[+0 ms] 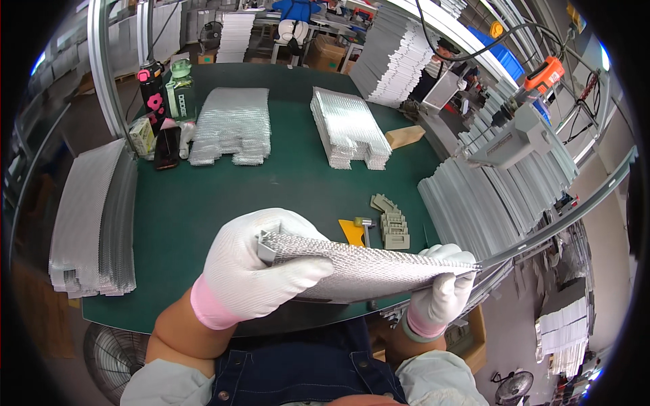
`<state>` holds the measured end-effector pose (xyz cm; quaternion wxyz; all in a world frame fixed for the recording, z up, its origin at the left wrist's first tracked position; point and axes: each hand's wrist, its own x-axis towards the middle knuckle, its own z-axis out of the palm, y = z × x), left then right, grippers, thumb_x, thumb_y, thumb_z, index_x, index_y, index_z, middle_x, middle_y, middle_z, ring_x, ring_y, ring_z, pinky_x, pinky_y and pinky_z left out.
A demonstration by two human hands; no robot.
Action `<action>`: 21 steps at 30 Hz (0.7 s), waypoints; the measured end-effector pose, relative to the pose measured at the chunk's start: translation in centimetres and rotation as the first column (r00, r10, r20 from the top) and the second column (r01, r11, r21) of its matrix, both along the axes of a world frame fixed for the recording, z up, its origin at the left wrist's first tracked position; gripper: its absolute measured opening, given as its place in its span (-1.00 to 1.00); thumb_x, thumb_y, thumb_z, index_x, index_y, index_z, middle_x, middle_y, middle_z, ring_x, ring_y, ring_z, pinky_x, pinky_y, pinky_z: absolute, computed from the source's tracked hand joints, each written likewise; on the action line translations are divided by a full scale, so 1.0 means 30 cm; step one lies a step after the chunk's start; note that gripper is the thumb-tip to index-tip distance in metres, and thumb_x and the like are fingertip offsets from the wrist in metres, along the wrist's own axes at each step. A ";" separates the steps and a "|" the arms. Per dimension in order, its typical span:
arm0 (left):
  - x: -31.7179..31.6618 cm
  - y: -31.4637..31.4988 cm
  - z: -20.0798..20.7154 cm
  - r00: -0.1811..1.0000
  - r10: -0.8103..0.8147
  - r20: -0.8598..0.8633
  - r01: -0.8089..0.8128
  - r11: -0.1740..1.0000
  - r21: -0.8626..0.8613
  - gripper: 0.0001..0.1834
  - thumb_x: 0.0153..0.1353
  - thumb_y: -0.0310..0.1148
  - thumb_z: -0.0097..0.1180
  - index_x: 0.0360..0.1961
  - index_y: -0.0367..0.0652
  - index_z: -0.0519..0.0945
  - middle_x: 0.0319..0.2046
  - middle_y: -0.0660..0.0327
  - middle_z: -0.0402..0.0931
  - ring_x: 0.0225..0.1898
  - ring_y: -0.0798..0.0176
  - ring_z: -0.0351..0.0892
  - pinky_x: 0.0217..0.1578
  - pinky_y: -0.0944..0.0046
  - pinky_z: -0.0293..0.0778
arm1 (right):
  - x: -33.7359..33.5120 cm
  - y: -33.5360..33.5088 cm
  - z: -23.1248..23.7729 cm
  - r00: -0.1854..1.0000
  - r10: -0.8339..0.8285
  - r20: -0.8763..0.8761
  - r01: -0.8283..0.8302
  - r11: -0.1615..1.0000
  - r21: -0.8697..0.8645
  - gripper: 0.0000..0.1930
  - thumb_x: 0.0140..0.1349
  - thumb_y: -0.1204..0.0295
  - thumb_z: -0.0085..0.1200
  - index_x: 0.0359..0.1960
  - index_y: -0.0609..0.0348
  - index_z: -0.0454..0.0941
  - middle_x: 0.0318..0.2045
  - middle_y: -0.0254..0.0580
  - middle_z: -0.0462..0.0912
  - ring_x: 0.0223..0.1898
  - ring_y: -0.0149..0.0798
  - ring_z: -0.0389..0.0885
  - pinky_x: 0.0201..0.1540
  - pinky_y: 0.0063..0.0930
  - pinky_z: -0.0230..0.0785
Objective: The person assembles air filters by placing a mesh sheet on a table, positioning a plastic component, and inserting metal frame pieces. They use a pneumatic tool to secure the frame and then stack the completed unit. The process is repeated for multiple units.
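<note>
L hand (261, 271), white glove w/ pink cuff: gripping 1 end of thin silver bumpy metal-look sheet (359, 271) | R hand (441, 292), same glove: pinching other end | sheet: held up over near edge of dk green table (203, 203) | past it: flat yellow piece (349, 232), grey-green blocks (394, 231) | far: 2 silver sheet stacks (233, 122)

You're working in what's looking like a factory workshop, b/c you're standing at a green workbench (291, 193) w/ stacks of silver sheets (233, 122) sitting on it. More tall stacks (484, 203) are lining the R side, metal posts (105, 74) are rising at L, fans (115, 362) are standing around the workbench, & a co-worker (424, 79) is showing in the bkgd, w/ other benches (323, 28) filling the far end.
</note>
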<state>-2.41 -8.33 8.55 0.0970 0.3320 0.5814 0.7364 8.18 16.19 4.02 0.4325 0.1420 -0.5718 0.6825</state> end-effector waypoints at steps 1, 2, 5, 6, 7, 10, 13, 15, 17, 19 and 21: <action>0.000 0.002 -0.004 1.000 0.004 0.011 -0.005 1.000 0.003 -0.80 -0.06 -0.65 0.28 -0.34 -0.33 0.61 -0.36 0.07 0.65 -0.29 0.23 0.67 -0.22 0.25 0.58 | -0.001 0.005 -0.002 1.000 -0.001 0.001 0.001 0.999 0.033 -0.80 0.21 0.42 0.27 -0.26 0.19 0.50 -0.33 -0.10 0.59 -0.33 -0.26 0.55 -0.24 -0.41 0.41; 0.000 0.004 -0.008 1.000 0.009 0.022 -0.010 1.000 0.006 -0.81 -0.05 -0.66 0.27 -0.34 -0.33 0.61 -0.36 0.06 0.65 -0.28 0.21 0.68 -0.21 0.23 0.59 | -0.001 0.010 -0.004 1.000 -0.002 0.003 0.001 0.998 0.066 -0.80 0.26 0.38 0.24 -0.24 0.18 0.49 -0.32 -0.11 0.58 -0.34 -0.26 0.54 -0.24 -0.40 0.41; -0.003 0.006 -0.016 0.999 0.002 0.033 -0.003 0.999 0.032 -0.83 -0.03 -0.65 0.26 -0.36 -0.33 0.60 -0.36 0.03 0.65 -0.26 0.15 0.69 -0.21 0.18 0.61 | 0.000 0.016 -0.005 1.000 -0.002 0.006 0.001 0.995 0.101 -0.80 0.31 0.35 0.22 -0.22 0.18 0.48 -0.32 -0.11 0.57 -0.36 -0.26 0.54 -0.25 -0.39 0.42; -0.005 0.008 -0.017 1.000 -0.006 0.031 0.004 0.999 0.044 -0.84 -0.03 -0.65 0.26 -0.36 -0.34 0.60 -0.36 0.01 0.65 -0.26 0.14 0.69 -0.20 0.16 0.61 | 0.000 0.018 -0.004 1.000 -0.002 0.004 0.002 0.995 0.104 -0.80 0.31 0.35 0.22 -0.22 0.18 0.49 -0.31 -0.11 0.57 -0.36 -0.26 0.54 -0.26 -0.39 0.42; -0.007 0.011 -0.019 1.000 -0.011 0.026 0.009 0.998 0.055 -0.84 -0.02 -0.64 0.26 -0.36 -0.34 0.60 -0.36 0.01 0.64 -0.26 0.13 0.69 -0.20 0.16 0.61 | -0.001 0.020 -0.004 1.000 -0.009 0.001 0.009 0.995 0.103 -0.80 0.31 0.36 0.22 -0.21 0.18 0.49 -0.32 -0.11 0.57 -0.36 -0.26 0.54 -0.26 -0.38 0.42; -0.010 0.012 -0.020 1.000 -0.011 0.014 0.010 0.998 0.067 -0.85 0.00 -0.61 0.28 -0.36 -0.34 0.59 -0.37 0.01 0.64 -0.26 0.12 0.69 -0.20 0.15 0.61 | -0.001 0.019 -0.009 1.000 -0.017 0.002 0.016 0.997 0.073 -0.80 0.25 0.41 0.24 -0.21 0.20 0.50 -0.31 -0.09 0.58 -0.34 -0.25 0.56 -0.24 -0.39 0.43; -0.008 0.012 -0.018 1.000 0.021 0.009 -0.021 0.999 0.036 -0.85 0.02 -0.58 0.29 -0.36 -0.33 0.60 -0.36 0.01 0.64 -0.26 0.12 0.69 -0.19 0.15 0.60 | 0.006 0.015 -0.013 1.000 0.011 0.017 -0.011 1.000 -0.005 -0.79 0.15 0.50 0.26 -0.22 0.24 0.52 -0.30 -0.05 0.60 -0.29 -0.25 0.59 -0.19 -0.42 0.43; -0.005 0.013 -0.024 0.999 0.045 0.013 -0.045 0.999 0.029 -0.85 0.02 -0.57 0.30 -0.36 -0.33 0.60 -0.35 0.02 0.64 -0.26 0.13 0.68 -0.19 0.15 0.60 | 0.005 0.004 -0.006 0.999 0.037 0.013 -0.037 0.999 -0.033 -0.80 0.16 0.52 0.25 -0.22 0.25 0.52 -0.29 -0.04 0.60 -0.28 -0.25 0.59 -0.17 -0.41 0.44; -0.012 0.010 -0.038 0.999 0.031 -0.017 -0.030 0.998 0.052 -0.82 0.02 -0.60 0.34 -0.32 -0.32 0.63 -0.33 0.12 0.65 -0.27 0.29 0.64 -0.19 0.28 0.55 | 0.003 0.002 -0.005 1.000 0.005 0.004 -0.005 1.000 -0.012 -0.79 0.19 0.47 0.25 -0.21 0.24 0.51 -0.29 -0.04 0.60 -0.27 -0.24 0.59 -0.16 -0.40 0.45; -0.010 0.013 -0.040 0.999 0.030 -0.020 -0.028 0.997 0.069 -0.81 0.03 -0.61 0.36 -0.30 -0.31 0.65 -0.33 0.17 0.65 -0.27 0.36 0.63 -0.20 0.34 0.53 | 0.001 0.012 -0.009 1.000 -0.011 0.002 0.011 0.999 0.052 -0.74 0.24 0.35 0.28 -0.20 0.21 0.49 -0.30 -0.06 0.59 -0.28 -0.21 0.58 -0.20 -0.37 0.47; -0.006 0.016 -0.037 0.999 0.037 0.007 -0.037 0.997 0.074 -0.81 0.03 -0.62 0.36 -0.30 -0.31 0.65 -0.33 0.17 0.65 -0.27 0.36 0.63 -0.20 0.35 0.52 | 0.004 0.004 -0.001 0.999 -0.030 0.024 0.029 0.999 0.033 -0.73 0.24 0.35 0.29 -0.20 0.21 0.48 -0.30 -0.06 0.59 -0.28 -0.21 0.58 -0.19 -0.37 0.47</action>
